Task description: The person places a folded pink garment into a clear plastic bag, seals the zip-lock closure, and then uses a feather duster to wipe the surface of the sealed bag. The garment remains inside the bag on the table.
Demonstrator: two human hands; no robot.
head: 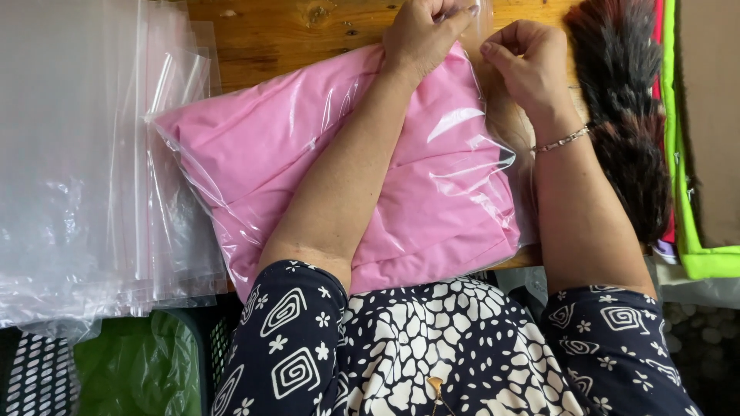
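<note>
A stack of clear, glossy plastic zip bags (85,162) covers the wooden table's (270,35) left edge. Mid-table, reaching its near edge, lies a folded pink cloth in a clear plastic bag (254,154): probably light, soft and slippery, best taken by the stiffer top strip. The left hand (422,32) pinches that strip at the far edge; the right hand (526,62) pinches it alongside. A dark feather duster (628,115) lies rightmost.

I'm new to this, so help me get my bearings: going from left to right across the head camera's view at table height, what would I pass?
Stack of clear plastic bags → bagged pink cloth → left hand → right hand → dark feather duster → bright green edge.
</note>
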